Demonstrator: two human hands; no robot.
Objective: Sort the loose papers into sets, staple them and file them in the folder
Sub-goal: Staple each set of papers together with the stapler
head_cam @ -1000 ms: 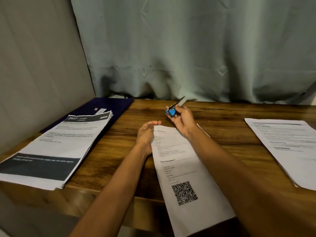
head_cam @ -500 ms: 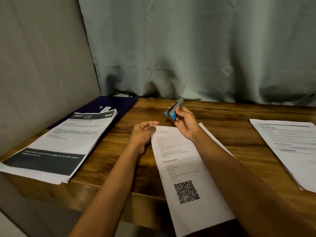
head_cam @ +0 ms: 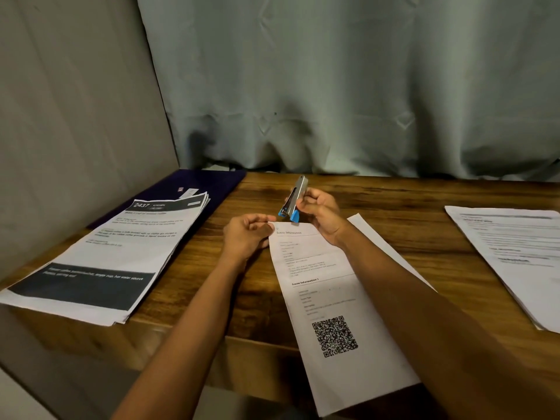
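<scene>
Wood table (head_cam: 394, 207) w/ grey-green curtain (head_cam: 333, 86) behind, dim light

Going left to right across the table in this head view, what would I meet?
From the left: printed paper stack → left hand, pinching the QR-code sheet by its corner → stapler → right hand gripping it → second paper stack.

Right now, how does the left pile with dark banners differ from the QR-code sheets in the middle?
The left pile has dark banners; the QR-code sheets show plain text and a QR code. The left pile lies untouched, its far end on the folder; the QR-code sheets are pinched at a corner by the left hand, the right hand holding the stapler above. Both are white printouts on the table.
</scene>
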